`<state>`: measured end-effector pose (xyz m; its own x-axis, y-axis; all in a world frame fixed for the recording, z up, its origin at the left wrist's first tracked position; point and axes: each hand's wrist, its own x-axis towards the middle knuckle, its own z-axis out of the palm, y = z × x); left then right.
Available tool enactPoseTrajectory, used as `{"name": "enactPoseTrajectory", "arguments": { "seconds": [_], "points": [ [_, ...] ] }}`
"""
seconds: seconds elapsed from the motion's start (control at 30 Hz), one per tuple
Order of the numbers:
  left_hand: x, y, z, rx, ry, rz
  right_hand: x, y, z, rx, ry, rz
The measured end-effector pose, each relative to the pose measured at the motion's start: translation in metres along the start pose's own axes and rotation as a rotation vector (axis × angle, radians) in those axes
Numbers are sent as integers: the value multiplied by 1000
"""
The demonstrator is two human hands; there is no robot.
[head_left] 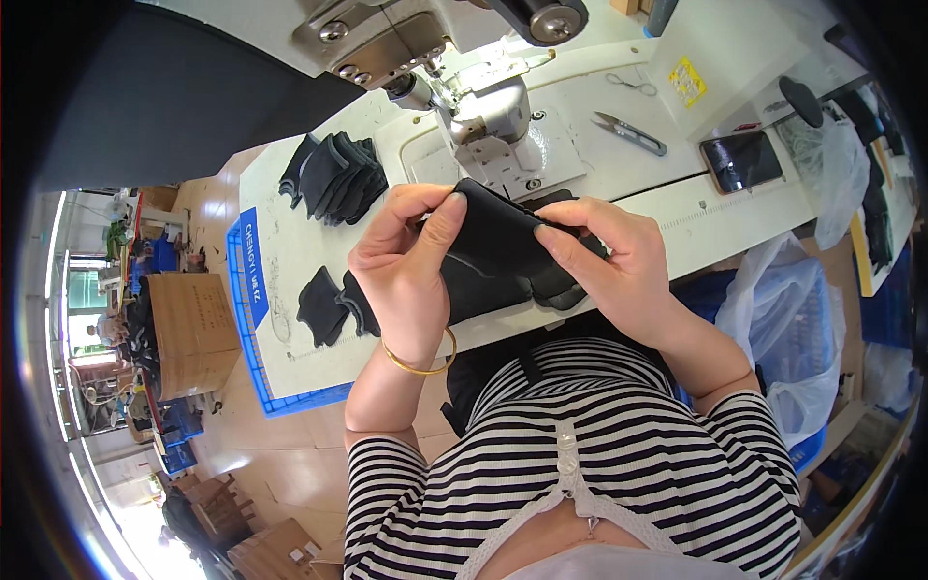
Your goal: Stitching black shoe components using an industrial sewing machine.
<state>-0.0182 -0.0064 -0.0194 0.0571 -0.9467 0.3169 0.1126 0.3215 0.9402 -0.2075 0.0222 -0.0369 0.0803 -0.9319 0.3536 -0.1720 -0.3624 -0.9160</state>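
Note:
Between my two hands a black fabric piece (498, 230) is stretched, held up in front of the sewing machine (493, 116). My left hand (411, 242) pinches its upper left corner between thumb and fingers. On the right edge, my right hand (609, 256) grips it the same way. More black fabric lies under and behind my hands at the table's near edge, partly hidden. A pile of black cut pieces (338, 179) rests left of the machine, and a smaller group of black pieces (324, 307) lies nearer, beside my left wrist.
On the white table (290, 362), thread snips (630, 133) and a phone (740, 161) lie to the right. A blue crate (249, 329) stands past the left edge; clear plastic bags (788, 319) hang over a blue basket at the right. Cardboard boxes (193, 333) sit on the floor.

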Motion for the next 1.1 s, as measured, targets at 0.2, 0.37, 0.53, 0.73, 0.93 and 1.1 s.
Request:
{"name": "enactPoseTrajectory", "arguments": {
  "seconds": [0.2, 0.37, 0.53, 0.73, 0.93, 1.1],
  "points": [
    [2, 1, 6, -80, 39, -50, 1, -2, 1, -6, 45, 1],
    [3, -5, 2, -116, 20, 19, 2, 0, 4, 3, 49, -32],
    [25, -2, -6, -1, -50, 2, 8, -4, 6, 109, -12, 133],
    [66, 6, -15, -57, -143, -275, 28, -6, 15, 346, -41, 249],
    [90, 10, -15, -69, -192, -342, 42, -4, 17, 417, -15, 262],
    [102, 7, -17, -88, -231, -371, 46, -1, 16, 454, -4, 228]
  ]
}}
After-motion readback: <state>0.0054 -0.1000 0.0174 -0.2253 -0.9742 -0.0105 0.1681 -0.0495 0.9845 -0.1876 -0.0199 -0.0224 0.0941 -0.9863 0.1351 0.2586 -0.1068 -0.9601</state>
